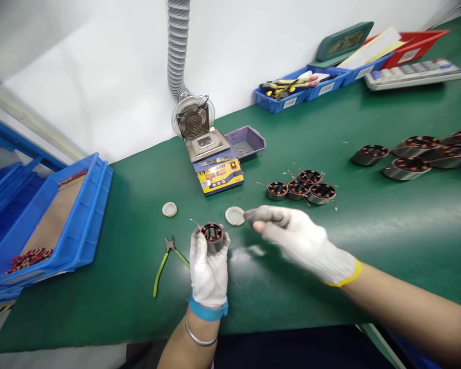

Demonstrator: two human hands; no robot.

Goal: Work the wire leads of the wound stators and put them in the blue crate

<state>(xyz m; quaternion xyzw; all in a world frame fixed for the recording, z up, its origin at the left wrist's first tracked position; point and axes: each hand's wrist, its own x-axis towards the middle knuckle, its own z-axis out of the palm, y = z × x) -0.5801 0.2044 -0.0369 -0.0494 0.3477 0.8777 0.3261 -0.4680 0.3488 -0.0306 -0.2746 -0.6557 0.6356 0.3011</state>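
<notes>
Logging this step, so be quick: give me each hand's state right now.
Left hand: closed, holding a copper-wound metal ring.
Right hand: closed in a pinch; whether it holds anything cannot be told.

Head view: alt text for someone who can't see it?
Gloved left hand holds a copper-wound ring over a green bench; gloved right hand beside it. Pliers lie left; a yellow-fronted device and more rings stand beyond.

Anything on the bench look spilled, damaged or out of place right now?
Nothing looks spilled or damaged. Slightly odd: the right hand has grey glove fingers against white, perhaps soiled, and the pliers lie spread open beside the left hand holding the stator, where they might get bumped.
</notes>
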